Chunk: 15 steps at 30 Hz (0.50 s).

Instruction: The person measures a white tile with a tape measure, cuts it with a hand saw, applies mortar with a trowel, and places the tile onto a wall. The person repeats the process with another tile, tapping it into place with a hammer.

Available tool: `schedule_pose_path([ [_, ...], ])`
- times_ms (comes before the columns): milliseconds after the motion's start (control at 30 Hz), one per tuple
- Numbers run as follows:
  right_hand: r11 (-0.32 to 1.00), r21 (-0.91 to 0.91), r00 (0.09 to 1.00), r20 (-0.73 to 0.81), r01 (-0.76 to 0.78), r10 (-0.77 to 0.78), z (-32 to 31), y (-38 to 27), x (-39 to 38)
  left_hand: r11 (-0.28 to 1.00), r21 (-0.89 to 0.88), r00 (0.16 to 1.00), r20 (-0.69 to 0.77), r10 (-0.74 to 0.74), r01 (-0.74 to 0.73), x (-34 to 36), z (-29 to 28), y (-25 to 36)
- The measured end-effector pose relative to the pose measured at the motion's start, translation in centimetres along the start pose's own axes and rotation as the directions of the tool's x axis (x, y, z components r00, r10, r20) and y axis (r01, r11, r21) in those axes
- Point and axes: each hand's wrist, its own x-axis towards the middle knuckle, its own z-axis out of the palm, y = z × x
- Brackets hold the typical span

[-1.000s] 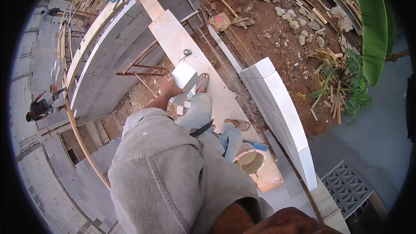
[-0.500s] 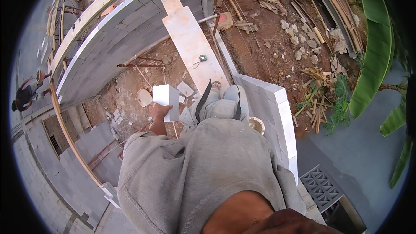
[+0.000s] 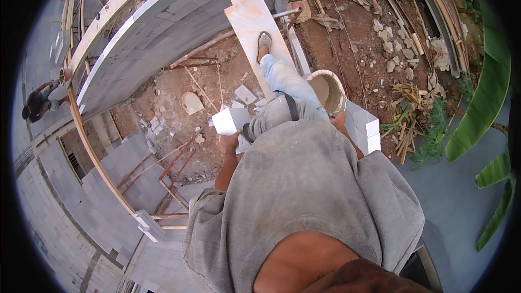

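My left hand (image 3: 229,142) grips the near end of a white lightweight building block (image 3: 230,121), out to the left of my leg. On the other side my right hand (image 3: 340,121) is closed at the near rim of a cream bucket (image 3: 310,77) containing grey mortar (image 3: 327,91). A thin greenish piece shows at the bucket's rim, too small to name. The bucket is beside a low block wall (image 3: 364,121). One sandalled foot (image 3: 264,42) stands on a pale plank walkway (image 3: 247,19); my other foot is hidden.
Beneath the walkway lies dirt ground with a round pan (image 3: 191,103) and broken block pieces (image 3: 245,94). A long block wall (image 3: 157,27) curves along the left. Red metal scaffold frames (image 3: 179,168) stand below. Another person (image 3: 40,100) is at far left.
My foot has come forward along the plank. The bucket has moved forward with my right hand now visible at it. The left hand still holds the block; the tape measure is out of sight.
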Motion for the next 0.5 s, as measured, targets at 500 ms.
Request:
schedule_pose_path([
  [500,0.461,0.722,0.720,0.074,-0.516,0.690,5.8,-20.9,17.6,0.986,-0.158,0.999,0.014,0.048,-0.045,7.3,-13.3,14.4],
])
